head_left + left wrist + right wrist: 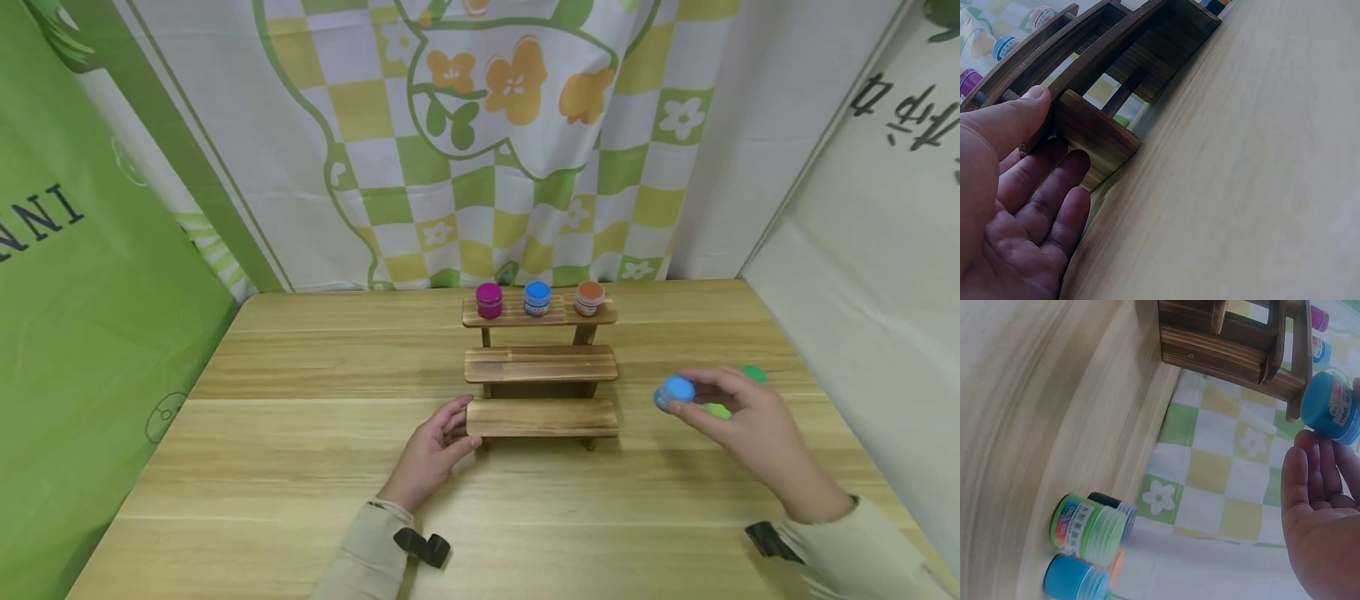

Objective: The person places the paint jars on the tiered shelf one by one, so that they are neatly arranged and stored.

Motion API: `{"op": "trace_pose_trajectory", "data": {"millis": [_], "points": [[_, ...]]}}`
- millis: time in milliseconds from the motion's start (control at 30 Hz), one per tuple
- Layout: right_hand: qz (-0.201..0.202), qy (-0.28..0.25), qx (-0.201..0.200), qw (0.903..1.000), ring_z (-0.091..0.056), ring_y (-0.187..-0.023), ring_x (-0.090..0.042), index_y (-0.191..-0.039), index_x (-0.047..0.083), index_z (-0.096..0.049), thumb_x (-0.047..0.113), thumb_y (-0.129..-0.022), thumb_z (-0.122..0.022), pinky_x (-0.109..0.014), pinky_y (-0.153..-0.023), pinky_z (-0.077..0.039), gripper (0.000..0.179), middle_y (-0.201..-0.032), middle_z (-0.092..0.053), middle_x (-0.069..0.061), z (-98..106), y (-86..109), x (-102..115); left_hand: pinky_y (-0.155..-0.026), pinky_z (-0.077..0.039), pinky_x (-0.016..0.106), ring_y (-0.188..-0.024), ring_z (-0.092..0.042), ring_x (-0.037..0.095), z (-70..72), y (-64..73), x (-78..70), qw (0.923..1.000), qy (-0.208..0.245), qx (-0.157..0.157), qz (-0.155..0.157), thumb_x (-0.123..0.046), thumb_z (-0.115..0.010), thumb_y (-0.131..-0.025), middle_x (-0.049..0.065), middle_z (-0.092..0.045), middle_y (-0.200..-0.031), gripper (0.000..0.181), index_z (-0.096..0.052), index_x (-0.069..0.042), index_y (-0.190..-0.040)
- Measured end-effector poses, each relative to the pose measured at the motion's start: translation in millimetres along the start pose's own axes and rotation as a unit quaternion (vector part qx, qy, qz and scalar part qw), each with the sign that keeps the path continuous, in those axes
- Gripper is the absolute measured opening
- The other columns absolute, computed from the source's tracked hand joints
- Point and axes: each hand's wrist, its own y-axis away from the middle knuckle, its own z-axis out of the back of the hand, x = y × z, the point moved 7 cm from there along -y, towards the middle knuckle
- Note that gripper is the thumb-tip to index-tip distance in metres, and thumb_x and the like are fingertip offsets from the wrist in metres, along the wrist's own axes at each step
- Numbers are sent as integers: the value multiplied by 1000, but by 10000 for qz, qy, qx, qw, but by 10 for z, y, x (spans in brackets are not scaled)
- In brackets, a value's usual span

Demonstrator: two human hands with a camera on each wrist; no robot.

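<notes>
A three-tier wooden stand (540, 364) stands on the table. At the left end of its lowest step, my left hand (431, 454) grips the board, thumb at the front corner and fingers curled behind. My right hand (757, 429) pinches a small blue paint jar (674, 392) between thumb and fingers, above the table right of the stand; its printed label shows in the right wrist view (1334, 407). Along the top step sit a magenta jar (489, 301), another blue jar (537, 298) and an orange-brown jar (588, 298).
Beside and beneath my right hand are a green-lidded jar (753, 374) and a lime-green jar (717, 411), partly hidden. The right wrist view shows a blue jar (1075, 578) beside the lime one. Printed curtains (525, 208) hang behind the wooden table (300, 400).
</notes>
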Motion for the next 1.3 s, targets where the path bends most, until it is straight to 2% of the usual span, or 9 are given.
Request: {"op": "trace_pose_trajectory", "data": {"millis": [300,533,700,833,1067,1300], "points": [[-30,-61,226,9997,-62,-92,5,-124,4,-67,19,-88,-80,-11,-75,-52,41,-114,-70,-10,-99,-102,117,-106,-47,37,-122,-59,27,5,-1,9,10000,-21,-33,-12,-20,-72,-94,15,-58,-141,64,-44,-13,-151],[164,-13,297,9994,-59,-93,7,-118,5,-70,21,-87,-81,-11,-80,-50,37,-110,-70,-4,-220,-200,177,-105,-48,35,-121,-60,26,6,-4,15,10000,-13,-37,-7,-19,-73,-94,14,-59,-140,64,-44,-13,-151],[170,-30,405,9990,-61,-96,2,-120,7,-70,23,-88,-81,-14,-80,-51,37,-109,-70,-1,-287,-243,216,-106,-47,36,-121,-60,26,8,-7,30,10000,19,-39,-16,-20,-73,-94,14,-58,-141,64,-45,-14,-151],[234,-66,448,9987,-63,-97,-3,-119,7,-70,23,-88,-80,-12,-81,-50,37,-107,-70,0,-333,-279,224,-105,-47,35,-122,-60,26,4,-10,30,10000,49,-25,-32,-20,-72,-94,14,-58,-141,64,-44,-13,-151],[344,15,388,9987,-63,-96,-4,-118,8,-71,24,-87,-81,-9,-81,-49,37,-109,-71,0,-412,-340,275,-106,-47,36,-123,-59,27,6,-12,31,10000,-37,-28,-8,-20,-73,-94,14,-58,-141,65,-44,-12,-151],[287,-240,537,9979,-66,-98,-16,-117,6,-70,22,-88,-81,-14,-83,-52,36,-107,-69,-2,-530,-409,335,-105,-48,35,-122,-59,27,7,-6,29,10000,-34,-16,19,-20,-73,-94,14,-58,-141,64,-44,-12,-151]]}}
